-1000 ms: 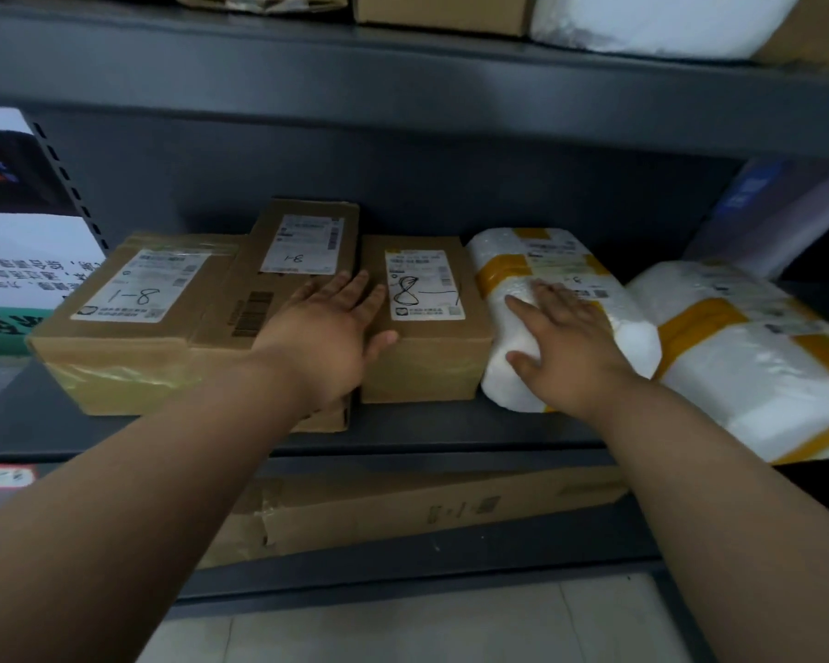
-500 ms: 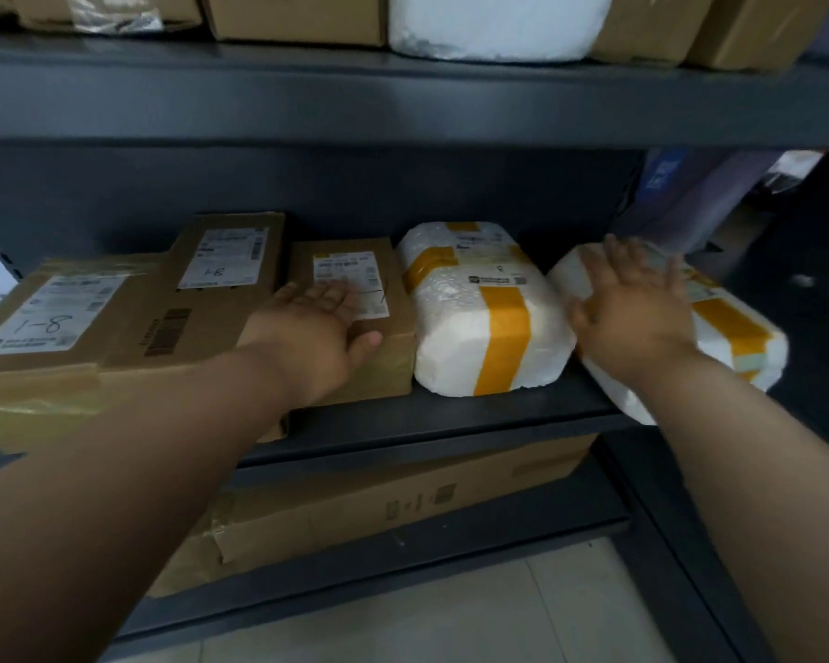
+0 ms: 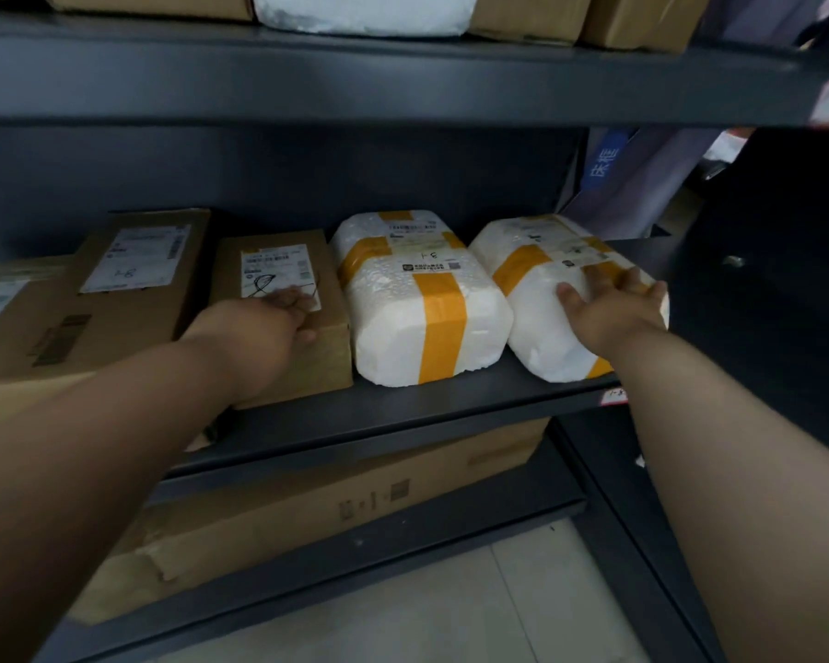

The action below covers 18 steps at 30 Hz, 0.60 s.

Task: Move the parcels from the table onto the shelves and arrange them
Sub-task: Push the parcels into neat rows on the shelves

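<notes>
On the dark middle shelf (image 3: 403, 409) stand several parcels in a row. My left hand (image 3: 283, 318) rests with its fingers on top of a small brown box (image 3: 302, 370) with a handwritten label. To its right lies a white foam parcel (image 3: 417, 303) with orange tape, untouched. My right hand (image 3: 609, 308) lies flat with spread fingers on the rightmost white foam parcel (image 3: 537, 289), which sits at the shelf's right end. Left of the small box are a taller brown box (image 3: 130, 289) and another box (image 3: 1, 318) at the frame edge.
The upper shelf (image 3: 403, 74) carries several brown boxes and a white parcel. A long flat carton (image 3: 336, 509) fills the lower shelf. Tiled floor (image 3: 427, 614) shows below. A dark object (image 3: 762, 279) stands right of the shelving.
My right hand went from the middle white parcel to the rightmost one, which now sits squarer on the shelf. My left hand slid onto the small box's label. The view shifted right.
</notes>
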### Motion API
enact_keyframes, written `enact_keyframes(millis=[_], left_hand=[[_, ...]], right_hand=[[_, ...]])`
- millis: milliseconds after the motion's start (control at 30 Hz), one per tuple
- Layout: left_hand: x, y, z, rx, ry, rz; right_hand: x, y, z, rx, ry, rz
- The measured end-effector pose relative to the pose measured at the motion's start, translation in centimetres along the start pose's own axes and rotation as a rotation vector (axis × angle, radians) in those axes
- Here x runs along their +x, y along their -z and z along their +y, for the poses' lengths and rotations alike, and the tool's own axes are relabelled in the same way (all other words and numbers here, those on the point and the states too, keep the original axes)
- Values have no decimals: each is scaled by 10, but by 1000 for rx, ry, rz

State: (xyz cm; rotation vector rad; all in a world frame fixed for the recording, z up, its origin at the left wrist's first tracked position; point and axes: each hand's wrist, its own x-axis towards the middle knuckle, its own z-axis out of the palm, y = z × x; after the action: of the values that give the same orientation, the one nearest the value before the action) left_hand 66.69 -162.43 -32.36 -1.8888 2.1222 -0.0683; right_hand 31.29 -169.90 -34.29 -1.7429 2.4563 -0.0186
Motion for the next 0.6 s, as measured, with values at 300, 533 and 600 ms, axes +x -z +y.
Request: enact_keyframes(millis=[300, 533, 600], left_hand=[[1, -4, 2, -97, 34, -9], [-1, -3, 8, -114, 48, -26], [1, -4, 9, -150, 46, -33]], right_hand=[[31, -12, -27, 30, 1, 45], [1, -8, -36, -17, 13, 144], [-19, -11, -52, -62, 153, 221]])
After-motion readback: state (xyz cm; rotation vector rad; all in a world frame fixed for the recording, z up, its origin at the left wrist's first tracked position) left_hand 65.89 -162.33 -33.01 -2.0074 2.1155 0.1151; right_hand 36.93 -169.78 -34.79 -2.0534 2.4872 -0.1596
